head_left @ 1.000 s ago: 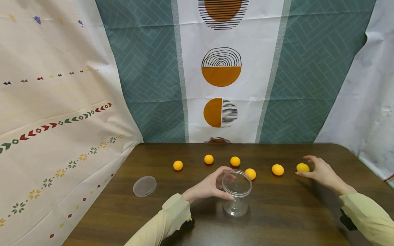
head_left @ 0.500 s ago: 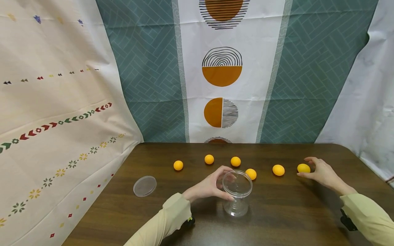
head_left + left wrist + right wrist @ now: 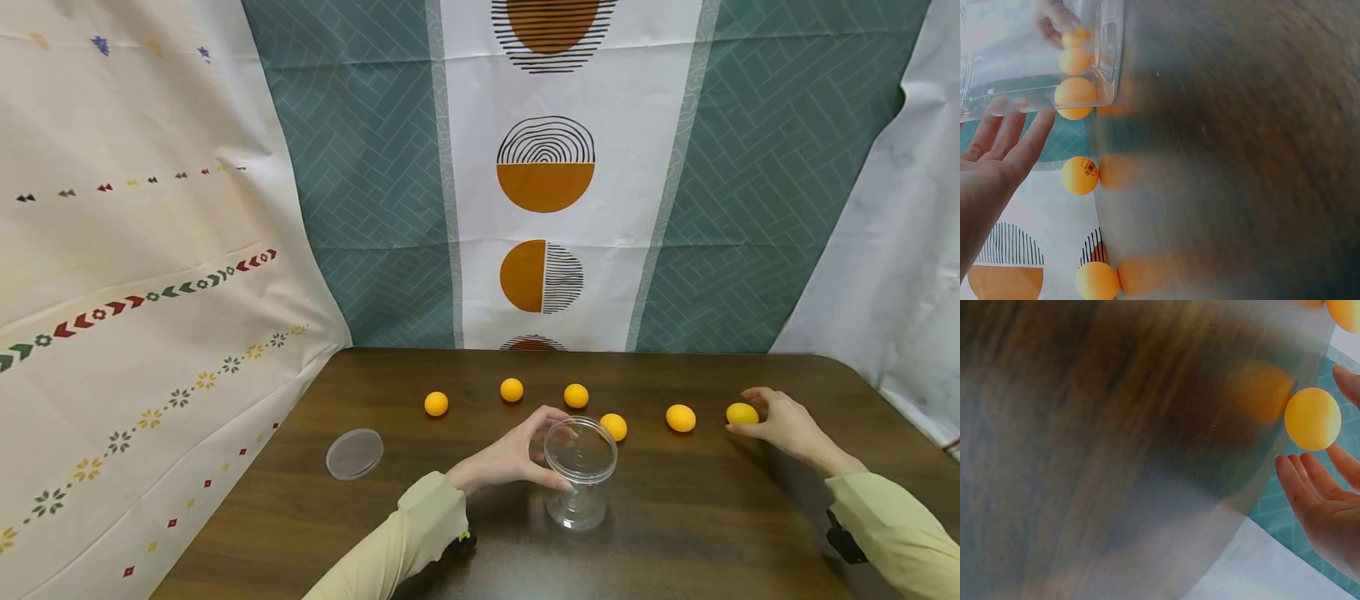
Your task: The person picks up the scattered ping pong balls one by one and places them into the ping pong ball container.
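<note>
My left hand (image 3: 513, 454) holds the side of a clear, footed plastic jar (image 3: 581, 500), thumb in front and fingers behind. The jar stands upright on the table with its round mouth uncovered. In the left wrist view several of its fingers (image 3: 1030, 140) lie along the clear wall. At the far right, my right hand (image 3: 783, 427) has thumb and fingers curved round a yellow-orange ping-pong ball (image 3: 742, 414) at table level. The right wrist view shows that ball (image 3: 1313, 419) between the thumb (image 3: 1349, 384) and a fingertip right at its edge.
More orange ping-pong balls stand across the back of the table: one (image 3: 681, 418) left of the right hand, one (image 3: 613, 427) behind the jar, others (image 3: 512, 389) farther left. A clear round lid (image 3: 355, 454) lies at the left. Patterned cloth (image 3: 397, 208) hangs behind the dark wooden table (image 3: 675, 533).
Both hands keep their places at the jar and the ball. The whole head view has shifted slightly to the right and down.
</note>
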{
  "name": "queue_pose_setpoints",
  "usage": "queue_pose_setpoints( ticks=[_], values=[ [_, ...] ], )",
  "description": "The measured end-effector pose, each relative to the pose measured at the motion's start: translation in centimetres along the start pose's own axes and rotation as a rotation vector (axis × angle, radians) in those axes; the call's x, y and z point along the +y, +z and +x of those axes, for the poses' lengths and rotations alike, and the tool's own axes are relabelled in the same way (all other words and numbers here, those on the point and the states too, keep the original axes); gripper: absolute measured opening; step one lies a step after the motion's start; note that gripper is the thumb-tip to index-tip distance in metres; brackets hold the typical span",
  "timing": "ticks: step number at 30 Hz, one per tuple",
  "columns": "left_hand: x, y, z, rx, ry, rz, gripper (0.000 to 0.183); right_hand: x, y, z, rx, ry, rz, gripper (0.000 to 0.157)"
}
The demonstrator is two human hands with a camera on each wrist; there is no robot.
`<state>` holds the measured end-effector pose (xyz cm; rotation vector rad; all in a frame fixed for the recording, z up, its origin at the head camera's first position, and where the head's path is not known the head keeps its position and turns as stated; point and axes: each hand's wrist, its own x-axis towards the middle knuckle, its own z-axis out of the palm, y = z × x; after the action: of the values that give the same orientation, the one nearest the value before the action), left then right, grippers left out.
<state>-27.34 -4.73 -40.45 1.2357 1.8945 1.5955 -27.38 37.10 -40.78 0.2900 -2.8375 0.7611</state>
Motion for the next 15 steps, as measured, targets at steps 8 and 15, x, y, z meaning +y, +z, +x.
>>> queue_pose_setpoints(
  ticks=[8, 15],
  values=[
    [1.4, 0.2, -0.2, -0.019, -0.018, -0.021, 0.065, 0.3, 0.0, 0.1, -0.005, -0.003, -0.009, 0.066],
    [3.2, 0.4, -0.4, -0.030, -0.006, -0.027, 0.065, 0.5, 0.2, 0.3, 0.006, -0.008, -0.004, 0.061]
  ],
)
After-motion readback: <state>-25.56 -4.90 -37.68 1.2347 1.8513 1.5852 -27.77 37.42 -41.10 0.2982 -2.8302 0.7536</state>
